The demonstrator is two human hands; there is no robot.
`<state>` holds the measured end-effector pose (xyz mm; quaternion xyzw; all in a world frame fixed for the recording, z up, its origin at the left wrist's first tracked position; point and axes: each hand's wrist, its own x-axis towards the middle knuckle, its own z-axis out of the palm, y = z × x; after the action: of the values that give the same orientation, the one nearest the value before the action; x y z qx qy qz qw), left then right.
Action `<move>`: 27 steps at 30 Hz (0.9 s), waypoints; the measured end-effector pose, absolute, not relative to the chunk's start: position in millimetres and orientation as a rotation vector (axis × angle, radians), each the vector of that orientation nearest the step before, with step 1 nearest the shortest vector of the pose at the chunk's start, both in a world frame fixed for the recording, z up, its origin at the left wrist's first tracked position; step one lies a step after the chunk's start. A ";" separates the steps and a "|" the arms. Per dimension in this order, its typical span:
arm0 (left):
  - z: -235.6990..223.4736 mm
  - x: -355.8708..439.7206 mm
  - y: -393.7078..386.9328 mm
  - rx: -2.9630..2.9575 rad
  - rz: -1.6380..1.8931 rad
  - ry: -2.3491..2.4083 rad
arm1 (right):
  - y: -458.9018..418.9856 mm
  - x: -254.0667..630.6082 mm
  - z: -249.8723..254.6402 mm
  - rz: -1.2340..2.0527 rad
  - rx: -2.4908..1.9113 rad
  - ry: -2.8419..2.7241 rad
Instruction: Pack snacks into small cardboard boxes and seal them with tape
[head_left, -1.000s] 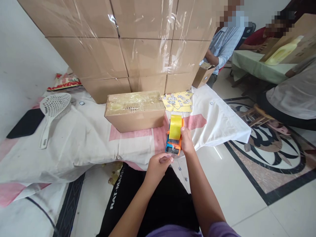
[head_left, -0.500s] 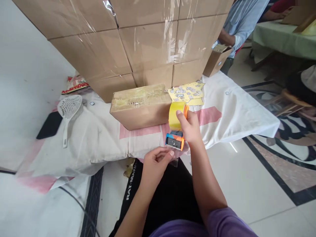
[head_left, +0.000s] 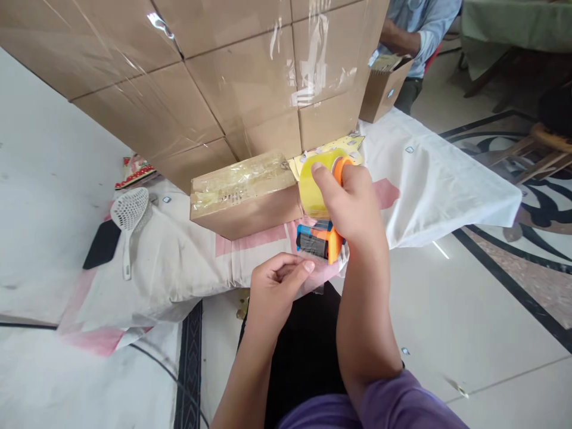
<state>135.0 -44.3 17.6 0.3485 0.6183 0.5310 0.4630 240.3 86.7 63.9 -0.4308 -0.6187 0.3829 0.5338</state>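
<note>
My right hand (head_left: 346,196) is closed around a tape dispenser (head_left: 315,243) with an orange and blue body and a wide roll of yellowish tape (head_left: 310,193). Below it, my left hand (head_left: 279,283) pinches the loose end of the clear tape (head_left: 318,277) between thumb and fingers. A brown cardboard box (head_left: 250,211), its top covered with glossy tape, lies on the cloth just left of the roll. Behind the roll is a yellow sheet (head_left: 353,143) with small grey patches, partly hidden by my hand and the tape.
Large taped cartons (head_left: 250,77) stand stacked behind the box. A white slotted skimmer (head_left: 129,211), a black flat object (head_left: 102,244) and a red packet (head_left: 134,170) lie at left. An open carton (head_left: 386,89) and another person (head_left: 404,42) are at back right, beyond the white cloth (head_left: 447,179).
My right hand with the tape dispenser has tilted and shifted slightly up relative to my left hand, which keeps its pinch on the tape end. The camera view has turned a little.
</note>
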 end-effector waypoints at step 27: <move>14.7 133.0 -43.0 0.944 1.346 1.579 | 85.2 267.0 10.3 0.676 -0.658 -1.479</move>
<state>133.0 -43.0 14.7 0.3764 0.6295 0.5363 0.4177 267.0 85.2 10.3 -0.2882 -0.6484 0.2961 0.6394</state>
